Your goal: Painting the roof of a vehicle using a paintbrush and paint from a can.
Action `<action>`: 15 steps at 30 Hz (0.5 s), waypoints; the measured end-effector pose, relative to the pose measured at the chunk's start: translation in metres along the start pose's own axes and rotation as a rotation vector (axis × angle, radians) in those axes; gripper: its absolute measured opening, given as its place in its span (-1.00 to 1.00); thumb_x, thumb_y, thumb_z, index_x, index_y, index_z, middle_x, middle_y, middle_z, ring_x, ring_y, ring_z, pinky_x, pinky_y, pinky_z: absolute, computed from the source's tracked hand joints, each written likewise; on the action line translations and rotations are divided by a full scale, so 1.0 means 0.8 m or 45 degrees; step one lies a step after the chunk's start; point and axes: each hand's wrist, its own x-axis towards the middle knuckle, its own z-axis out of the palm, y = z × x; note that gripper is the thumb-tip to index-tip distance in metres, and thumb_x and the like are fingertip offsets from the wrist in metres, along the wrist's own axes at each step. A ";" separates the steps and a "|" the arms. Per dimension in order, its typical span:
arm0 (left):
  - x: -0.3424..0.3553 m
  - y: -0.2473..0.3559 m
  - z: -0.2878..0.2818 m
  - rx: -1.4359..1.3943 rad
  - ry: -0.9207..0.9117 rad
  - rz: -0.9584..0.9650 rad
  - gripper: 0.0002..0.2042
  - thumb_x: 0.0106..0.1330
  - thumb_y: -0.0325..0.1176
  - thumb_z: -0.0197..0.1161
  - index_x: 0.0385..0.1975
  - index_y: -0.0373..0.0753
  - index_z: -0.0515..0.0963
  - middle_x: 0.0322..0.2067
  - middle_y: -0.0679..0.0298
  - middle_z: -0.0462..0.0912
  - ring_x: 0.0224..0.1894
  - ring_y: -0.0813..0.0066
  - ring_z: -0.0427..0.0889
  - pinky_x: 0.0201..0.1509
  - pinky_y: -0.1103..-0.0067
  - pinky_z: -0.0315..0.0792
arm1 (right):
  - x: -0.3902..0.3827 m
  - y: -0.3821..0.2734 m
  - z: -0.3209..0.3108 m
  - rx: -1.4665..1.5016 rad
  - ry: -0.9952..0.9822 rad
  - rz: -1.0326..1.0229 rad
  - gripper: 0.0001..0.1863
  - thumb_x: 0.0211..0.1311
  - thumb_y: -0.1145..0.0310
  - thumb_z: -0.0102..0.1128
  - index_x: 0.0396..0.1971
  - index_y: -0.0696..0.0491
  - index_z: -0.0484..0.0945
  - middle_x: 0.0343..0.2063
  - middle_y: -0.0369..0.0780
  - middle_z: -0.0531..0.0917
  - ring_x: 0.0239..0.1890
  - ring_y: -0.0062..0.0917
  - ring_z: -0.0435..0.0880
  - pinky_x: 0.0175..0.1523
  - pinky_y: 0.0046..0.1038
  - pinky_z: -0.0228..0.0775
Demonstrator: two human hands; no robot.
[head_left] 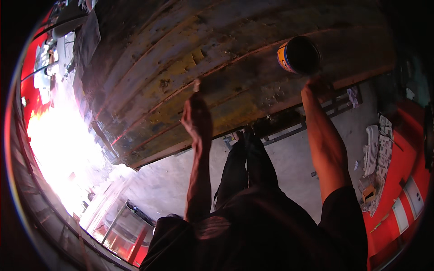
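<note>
A long, dark surface [253,97] with raised ridges and flaking yellow paint slants across the view in front of me. Over its middle, my left hand [197,117] is closed, and a small pale tip [197,85] sticks up from it; I cannot make out what this is. At the upper right is a round can [283,58] with a yellow-orange label, its dark mouth facing up towards me. My right hand [318,88] is at the can's lower edge. Deep shadow hides its fingers, so whether they grip the can does not show.
Grey floor [289,167] lies below the surface's near edge, around my legs. A dark frame [289,131] runs beneath that edge. Glaring light fills the left side. At the right stand a red wall [384,230], stacked pale pieces [371,149] and a small cardboard box [369,193].
</note>
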 end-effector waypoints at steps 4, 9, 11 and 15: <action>0.002 0.077 0.068 -0.415 -0.137 -0.042 -0.78 0.13 -0.57 0.19 -0.21 -0.22 0.60 -0.33 0.12 0.66 -0.28 0.26 0.68 -0.20 0.49 0.52 | -0.006 -0.014 0.008 0.002 -0.021 -0.084 -0.43 -0.01 -0.26 0.21 -0.13 -0.15 0.49 -0.31 -0.46 0.50 -0.12 -0.60 0.48 -0.05 -0.36 0.39; 0.004 0.035 0.081 -0.678 0.038 -0.234 -0.86 0.25 -0.48 0.21 -0.23 -0.28 0.64 -0.38 0.19 0.70 -0.37 0.54 0.66 -0.26 0.60 0.52 | 0.010 0.008 -0.005 0.009 -0.086 -0.175 -0.44 0.00 -0.24 0.21 -0.13 -0.14 0.49 -0.30 -0.45 0.51 -0.13 -0.59 0.49 -0.05 -0.36 0.39; -0.003 -0.036 0.038 -0.799 0.108 -0.342 -0.82 0.37 -0.40 0.10 -0.25 -0.32 0.64 -0.37 0.24 0.69 -0.40 0.51 0.66 -0.38 0.54 0.57 | -0.012 -0.002 0.002 0.004 -0.092 -0.177 -0.44 0.00 -0.24 0.20 -0.13 -0.14 0.49 -0.30 -0.45 0.51 -0.13 -0.59 0.49 -0.06 -0.36 0.40; -0.008 -0.173 -0.100 0.359 0.173 -0.418 -0.88 0.29 -0.44 0.16 -0.44 -0.27 0.61 -0.38 0.17 0.68 -0.45 0.41 0.67 -0.40 0.57 0.53 | -0.024 -0.008 0.005 0.001 -0.148 -0.185 -0.45 0.01 -0.23 0.20 -0.13 -0.13 0.49 -0.30 -0.44 0.51 -0.13 -0.58 0.50 -0.06 -0.36 0.40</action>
